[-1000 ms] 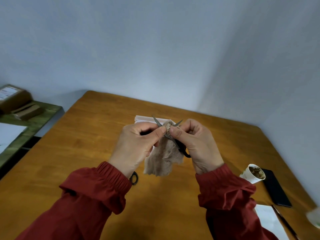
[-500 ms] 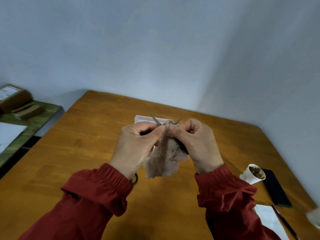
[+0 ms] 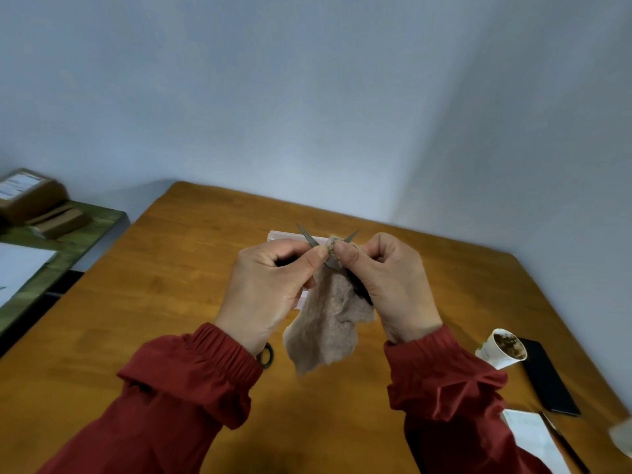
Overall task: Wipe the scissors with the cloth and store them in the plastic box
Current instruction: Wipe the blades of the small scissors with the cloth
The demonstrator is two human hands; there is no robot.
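Observation:
Both hands are raised over the middle of the wooden table. My left hand grips the scissors, whose two grey blades are spread apart and point up and away; a black handle ring shows below my left wrist. My right hand pinches the beige cloth against the blades where they cross, and the rest of the cloth hangs down between my hands. The pale plastic box lies on the table behind my hands, mostly hidden by them.
A paper cup with brown residue stands at the right, beside a black phone. White paper and a pen lie at the lower right edge. A green side table with cardboard boxes stands to the left. Walls are close behind.
The cloth in my right hand has shifted slightly along the blades; the hanging part swung a little. Both hands stay in nearly the same place.

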